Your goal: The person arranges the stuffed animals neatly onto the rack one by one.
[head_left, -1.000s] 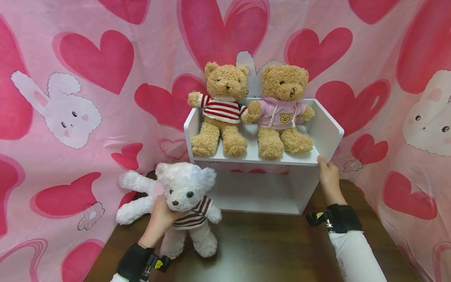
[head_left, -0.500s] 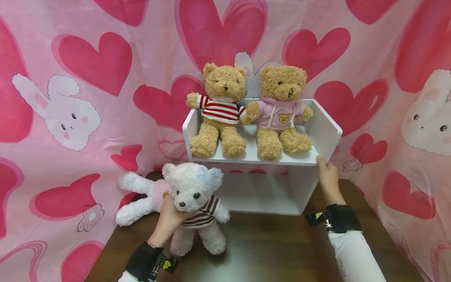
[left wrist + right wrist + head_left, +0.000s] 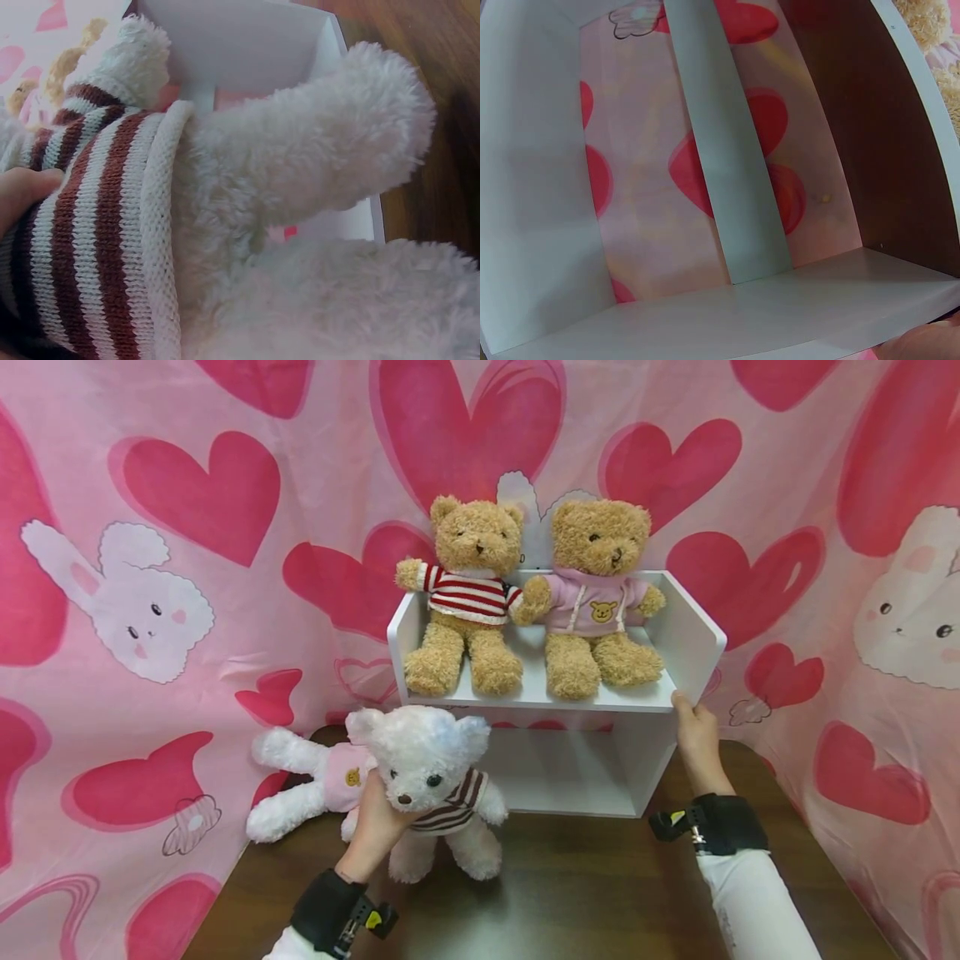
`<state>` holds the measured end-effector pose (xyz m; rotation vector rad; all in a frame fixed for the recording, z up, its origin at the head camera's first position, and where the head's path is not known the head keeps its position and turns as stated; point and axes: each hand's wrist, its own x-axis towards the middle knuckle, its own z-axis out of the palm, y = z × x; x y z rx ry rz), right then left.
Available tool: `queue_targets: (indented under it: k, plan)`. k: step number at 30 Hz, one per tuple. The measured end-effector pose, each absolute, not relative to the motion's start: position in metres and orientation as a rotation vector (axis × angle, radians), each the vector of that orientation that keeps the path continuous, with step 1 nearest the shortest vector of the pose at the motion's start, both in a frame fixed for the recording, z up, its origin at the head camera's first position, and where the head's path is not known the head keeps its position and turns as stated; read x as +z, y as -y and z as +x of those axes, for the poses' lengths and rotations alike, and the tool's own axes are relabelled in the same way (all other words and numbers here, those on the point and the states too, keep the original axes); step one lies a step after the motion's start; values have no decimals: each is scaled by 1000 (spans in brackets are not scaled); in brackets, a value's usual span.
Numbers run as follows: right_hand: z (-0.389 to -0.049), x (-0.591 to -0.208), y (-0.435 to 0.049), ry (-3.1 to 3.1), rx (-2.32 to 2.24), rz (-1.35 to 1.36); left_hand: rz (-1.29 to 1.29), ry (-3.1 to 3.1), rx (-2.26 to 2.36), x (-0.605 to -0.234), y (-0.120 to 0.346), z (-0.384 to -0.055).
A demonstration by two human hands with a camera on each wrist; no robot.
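Observation:
My left hand point(image 3: 378, 818) grips a white teddy bear point(image 3: 431, 747) in a brown-and-white striped sweater around its neck and upper body. The bear is upright in front of the shelf's lower left side. Its sweater point(image 3: 112, 225) and furry legs fill the left wrist view, with the thumb on the knit. On the right, my right hand point(image 3: 697, 739) holds the front corner of a white two-tier shelf point(image 3: 701, 635), thumb at the upper board's edge; the fingers behind are hidden. The right wrist view looks into the shelf's lower compartment point(image 3: 532, 187).
Two tan teddy bears sit on the upper tier, one in a red-striped sweater point(image 3: 471, 597), one in a pink hoodie point(image 3: 585, 610). Another white plush in pink point(image 3: 296, 777) lies on the brown table point(image 3: 585, 893) at left. A pink heart-print cloth point(image 3: 315, 468) hangs behind.
My left hand has carried the white bear to the right and slightly away from me, uncovering more of the lying pink-clad plush. My right hand stays at the shelf corner.

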<state>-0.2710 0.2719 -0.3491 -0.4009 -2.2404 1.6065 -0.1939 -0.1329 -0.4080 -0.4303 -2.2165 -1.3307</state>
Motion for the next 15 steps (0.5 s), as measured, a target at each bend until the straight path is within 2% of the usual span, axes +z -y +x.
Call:
queue_targets:
  k: [6,15]
  plan:
    - [-271,-349,-273,2244,1599,-401,-423,2195,-1237,-405,125,-195]
    - [-272,-349,-274,2245,1600,-401,-459,2148,-1380,-373,108,-178]
